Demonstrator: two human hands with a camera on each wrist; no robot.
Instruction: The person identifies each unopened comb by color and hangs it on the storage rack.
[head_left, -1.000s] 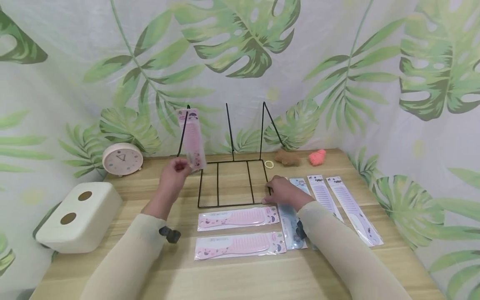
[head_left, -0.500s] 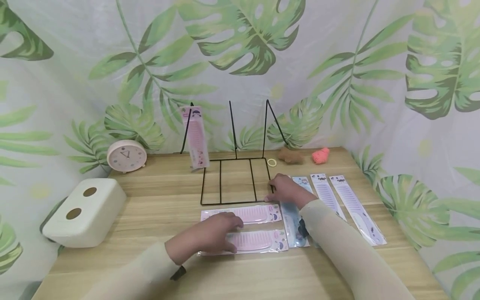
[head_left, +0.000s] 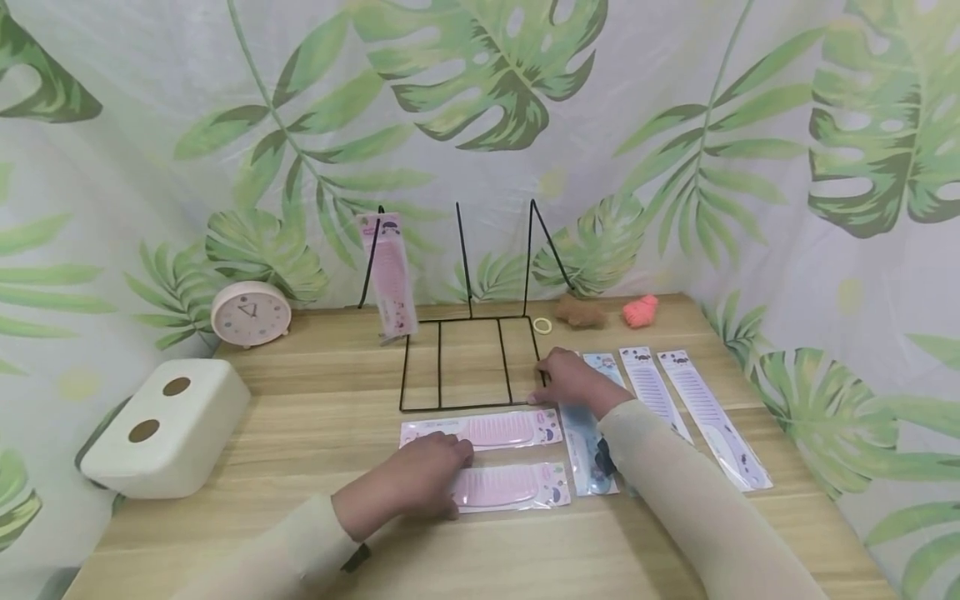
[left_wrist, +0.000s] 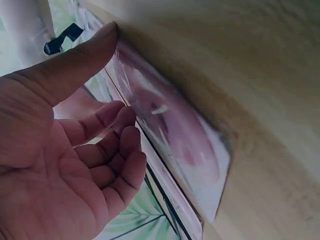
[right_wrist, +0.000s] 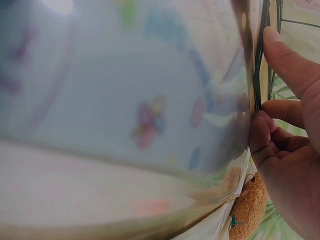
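My left hand (head_left: 420, 475) reaches over the nearer pink comb in a clear packet (head_left: 506, 487), hiding its left end. In the left wrist view the thumb lies at one long edge of this packet (left_wrist: 175, 130), with curled fingers at the other edge. A second packaged pink comb (head_left: 517, 427) lies just behind it. My right hand (head_left: 570, 379) pinches the right side wire of a black wire rack (head_left: 439, 367) between thumb and fingers. Another packaged pink comb (head_left: 393, 275) stands upright at the rack's left upright.
A blue packet (head_left: 581, 437) lies partly under my right arm. Two purple packaged combs (head_left: 652, 396) lie further right. Behind are a yellow ring (head_left: 542, 326), a brown plush (head_left: 580, 312) and a coral lump (head_left: 640, 312). A clock (head_left: 251, 315) and white box (head_left: 168, 425) stand left.
My left hand has let go of the upright comb packet and come down to the nearest pink one, which has shifted slightly left. The right hand stays on the rack.
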